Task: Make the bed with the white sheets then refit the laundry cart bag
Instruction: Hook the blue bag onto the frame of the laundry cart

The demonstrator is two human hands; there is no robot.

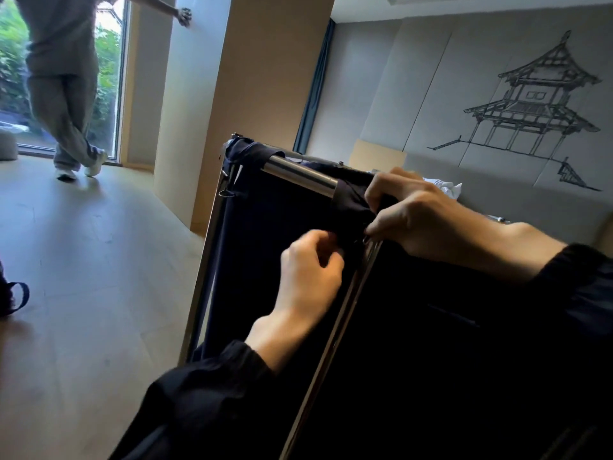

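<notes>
A laundry cart with a chrome frame point(300, 175) stands in front of me, and a dark navy cloth bag point(275, 227) hangs inside it. My right hand point(414, 210) pinches the bag's fabric at the near corner of the top bar. Just below that corner, my left hand point(311, 263) has curled fingers pinching a fold or tie of the same bag. A bit of white sheet point(447, 189) shows on the bed behind the cart.
Another person point(63, 88) in grey clothes stands by the window point(112, 78) at the back left. A beige pillar point(252, 94) rises behind the cart. A dark strap loop point(16, 298) lies on the pale wooden floor at the left edge.
</notes>
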